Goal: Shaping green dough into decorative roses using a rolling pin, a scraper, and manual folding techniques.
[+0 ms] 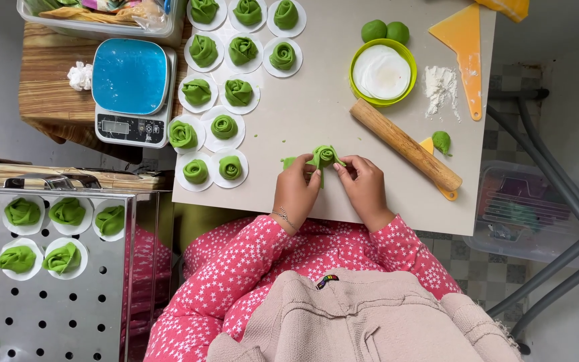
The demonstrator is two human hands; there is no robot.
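Note:
Both my hands meet over the near edge of a pale grey table (316, 100). My left hand (296, 188) and my right hand (364, 186) pinch a green dough rose (324, 156) from either side, fingertips closed on its lower folds. A flap of green dough (289, 161) sticks out to the left of it. Several finished green dough roses, such as one (224, 127), sit on round white papers in rows at the table's left.
A wooden rolling pin (405, 144) lies to the right, by a green bowl of white paper rounds (382, 72), two dough balls (385, 31), a flour pile (441, 84) and an orange scraper (465, 47). A blue scale (132, 90) and a perforated steel tray (55, 302) with roses stand left.

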